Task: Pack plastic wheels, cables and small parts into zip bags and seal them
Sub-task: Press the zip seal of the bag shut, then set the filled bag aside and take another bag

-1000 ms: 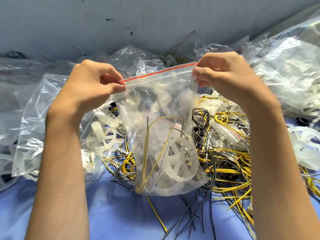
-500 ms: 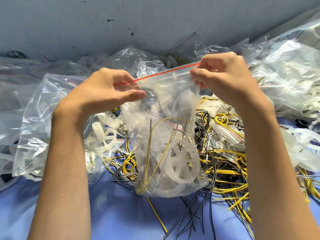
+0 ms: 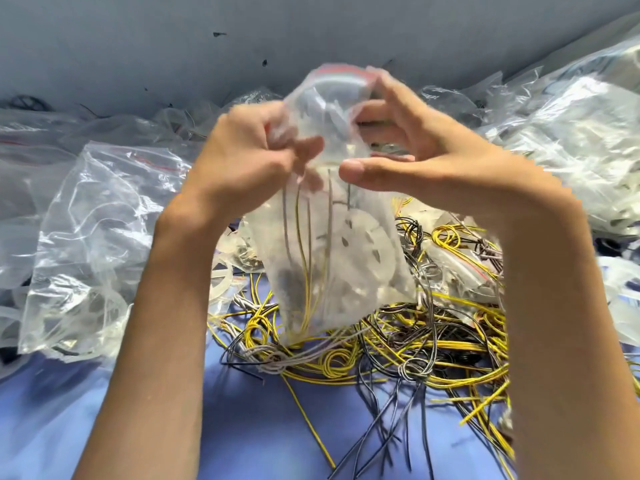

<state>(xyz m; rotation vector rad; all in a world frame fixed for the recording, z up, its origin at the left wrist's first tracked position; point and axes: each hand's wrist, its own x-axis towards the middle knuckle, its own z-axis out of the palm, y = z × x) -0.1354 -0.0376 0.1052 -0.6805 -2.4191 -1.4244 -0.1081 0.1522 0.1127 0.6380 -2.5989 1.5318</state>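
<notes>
Hanging long-axis vertical, red strip [image 3: 343,72] uppermost: clear plastic zip bag [image 3: 332,299] holding yellow cables [image 3: 302,258] and a white wheel [image 3: 369,244]; left hand [image 3: 242,157] grips its upper left, right hand [image 3: 415,150] pinches its upper right, nearer the strip.

A small packing workshop is shown. A blue-covered table [image 3: 242,427] is strewn with tangled yellow and black cables [image 3: 433,344] toward its right side. Heaps of clear zip bags [image 3: 86,237] are piled along its left and back edges, with translucent plastic wheels [image 3: 221,278] seen among them. A plain grey wall [image 3: 311,26], scuffed and marked, is set behind.
</notes>
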